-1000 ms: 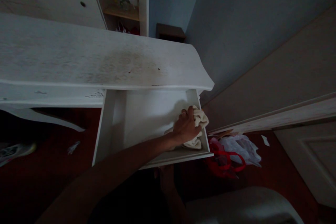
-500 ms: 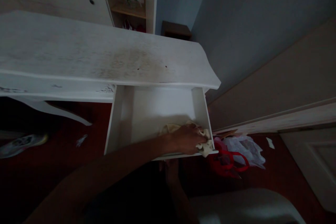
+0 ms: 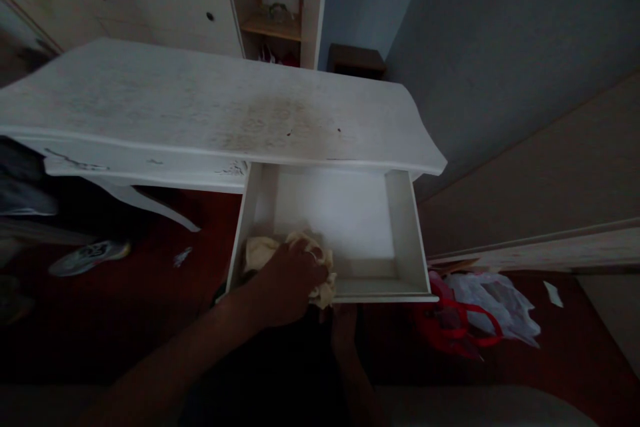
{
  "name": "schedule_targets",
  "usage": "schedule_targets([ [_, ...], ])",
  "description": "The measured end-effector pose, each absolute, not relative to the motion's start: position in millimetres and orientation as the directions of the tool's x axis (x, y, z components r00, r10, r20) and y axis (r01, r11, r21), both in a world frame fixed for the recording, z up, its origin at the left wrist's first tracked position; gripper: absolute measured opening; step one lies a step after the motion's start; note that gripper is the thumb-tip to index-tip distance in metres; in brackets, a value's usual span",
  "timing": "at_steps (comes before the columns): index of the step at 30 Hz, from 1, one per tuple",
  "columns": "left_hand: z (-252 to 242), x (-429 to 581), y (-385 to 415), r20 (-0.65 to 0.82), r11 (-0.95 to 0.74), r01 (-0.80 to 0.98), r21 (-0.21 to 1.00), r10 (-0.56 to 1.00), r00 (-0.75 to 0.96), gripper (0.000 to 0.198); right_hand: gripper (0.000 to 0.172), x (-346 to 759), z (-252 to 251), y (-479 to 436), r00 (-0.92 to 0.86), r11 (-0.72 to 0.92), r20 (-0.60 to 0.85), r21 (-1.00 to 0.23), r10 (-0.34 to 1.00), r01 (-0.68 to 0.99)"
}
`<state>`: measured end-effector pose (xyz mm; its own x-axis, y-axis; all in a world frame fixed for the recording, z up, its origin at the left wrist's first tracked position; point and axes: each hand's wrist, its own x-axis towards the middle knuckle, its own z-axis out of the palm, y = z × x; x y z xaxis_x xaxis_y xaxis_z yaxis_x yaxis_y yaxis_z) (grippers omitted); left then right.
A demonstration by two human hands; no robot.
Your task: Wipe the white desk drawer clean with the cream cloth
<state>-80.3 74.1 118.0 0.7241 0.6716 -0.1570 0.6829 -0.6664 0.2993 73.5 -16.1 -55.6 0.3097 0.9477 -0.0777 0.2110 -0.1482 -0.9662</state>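
A white drawer (image 3: 350, 207) is pulled out from a white desk (image 3: 200, 90) with dark stains on its top. My left hand (image 3: 295, 280) is closed on a crumpled cream cloth (image 3: 324, 283) at the drawer's front left. Part of the cloth spreads to the left of the knuckles, over the drawer bottom. Below the drawer's front edge is my right hand (image 3: 344, 323), close against the underside of the front panel. Its fingers are mostly hidden in shadow, so their grip is unclear.
On the red floor at right lie a red bag (image 3: 450, 330) and a white plastic bag (image 3: 500, 303). A shoe (image 3: 90, 258) is on the floor at left. Behind the desk stands a white cabinet (image 3: 175, 10) with open shelves. A grey wall (image 3: 500, 80) runs along the right.
My left hand has moved the cloth from the drawer's front right corner to its front left. My right hand remains under the front panel. The view has shifted left.
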Motion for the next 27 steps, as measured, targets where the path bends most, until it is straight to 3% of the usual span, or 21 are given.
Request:
schedule_targets([
  [4, 107, -112, 60, -0.170, -0.622, 0.733, 0.275, 0.719, 0.674, 0.066, 0.050, 75, -50, -17, 0.283, -0.151, -0.109, -0.980, 0.953, 0.132],
  [8, 101, -138, 62, -0.167, -0.674, 0.709, 0.206, 0.690, 0.704, 0.071, 0.053, 77, -48, -16, 0.286, -0.157, -0.113, -0.978, 0.952, 0.138],
  [11, 102, -155, 80, -0.158, -0.745, 0.647, 0.162, 0.627, 0.762, 0.066, 0.054, 77, -45, -16, 0.289, -0.160, -0.122, -0.981, 0.949, 0.112],
  [15, 106, -165, 124, -0.097, -0.768, 0.639, 0.030, 0.635, 0.767, 0.045, 0.056, 76, -42, -15, 0.279, -0.157, -0.125, -0.983, 0.952, 0.094],
  [20, 113, -163, 187, -0.048, -0.737, 0.665, -0.117, 0.673, 0.738, 0.046, 0.060, 78, -41, -14, 0.243, -0.155, -0.131, -0.984, 0.961, 0.083],
  [27, 120, -148, 208, -0.056, -0.614, 0.788, -0.056, 0.789, 0.611, 0.044, 0.058, 79, -42, -15, 0.231, -0.213, -0.176, -0.966, 0.957, 0.146],
])
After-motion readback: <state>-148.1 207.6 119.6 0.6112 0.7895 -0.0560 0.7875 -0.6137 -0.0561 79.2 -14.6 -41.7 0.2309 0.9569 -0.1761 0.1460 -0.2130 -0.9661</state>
